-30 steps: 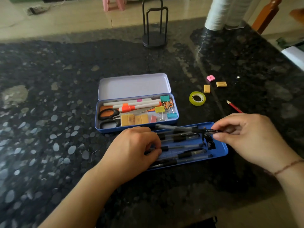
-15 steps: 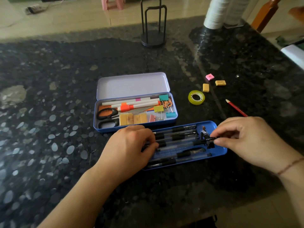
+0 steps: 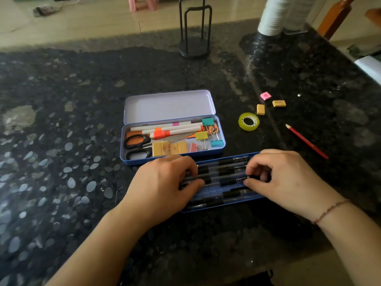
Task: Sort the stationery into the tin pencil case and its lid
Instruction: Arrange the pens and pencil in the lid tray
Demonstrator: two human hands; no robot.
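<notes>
The open tin pencil case (image 3: 144, 161) holds scissors (image 3: 137, 146), white and orange markers (image 3: 175, 129), yellow erasers and coloured binder clips (image 3: 207, 121); its pale lid (image 3: 169, 106) stands open behind. In front lies a blue lid tray (image 3: 214, 189) with several black pens in a row. My left hand (image 3: 162, 186) pinches the left end of one black pen (image 3: 233, 179), and my right hand (image 3: 282, 178) pinches its right end, low over the tray. Loose on the table to the right are a tape roll (image 3: 248, 121), a red pencil (image 3: 307, 141), two yellow erasers (image 3: 260, 109) and a pink eraser (image 3: 265, 96).
A black wire stand (image 3: 194, 48) sits at the back of the dark stone table. White cylinders (image 3: 274, 15) and a wooden chair back (image 3: 334, 17) are at the far right. The table's near edge runs just below my forearms.
My right hand has brought the black pen down from above the tray's far edge into the row of pens and slid leftwards. My left hand stayed on the pens' left ends.
</notes>
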